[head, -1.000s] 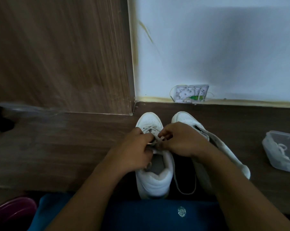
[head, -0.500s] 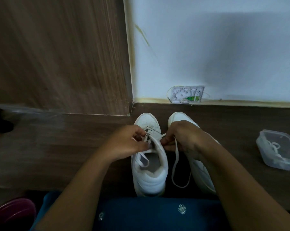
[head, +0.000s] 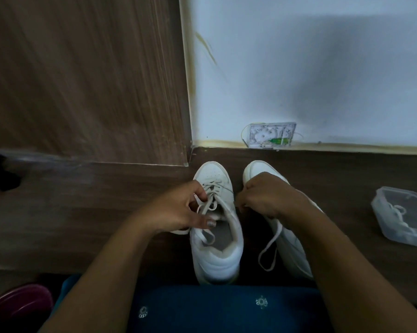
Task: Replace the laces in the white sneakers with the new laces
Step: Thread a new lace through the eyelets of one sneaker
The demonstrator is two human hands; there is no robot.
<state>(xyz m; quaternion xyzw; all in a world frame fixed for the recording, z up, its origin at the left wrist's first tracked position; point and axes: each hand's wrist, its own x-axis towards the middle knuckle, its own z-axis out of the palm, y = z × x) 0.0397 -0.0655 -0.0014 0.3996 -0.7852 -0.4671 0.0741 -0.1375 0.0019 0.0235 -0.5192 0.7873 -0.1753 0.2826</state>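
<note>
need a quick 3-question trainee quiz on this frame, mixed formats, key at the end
1. True or false: the left hand grips the clear container.
2. The container lies: A) right of the right sneaker; B) between the two sneakers; C) on the person's lap.
3. Fill in: the right hand pinches a ___ that loops down beside the right sneaker.
Key: 1 false, it grips the lace on the left sneaker; 2 A; 3 lace.

Nothing here can be read: no words, brand or number. The white sneakers [head: 214, 260] carry no legible mark; the pale emblems [head: 261, 302] on the near blue cloth [head: 226, 313] are too small to tell.
</note>
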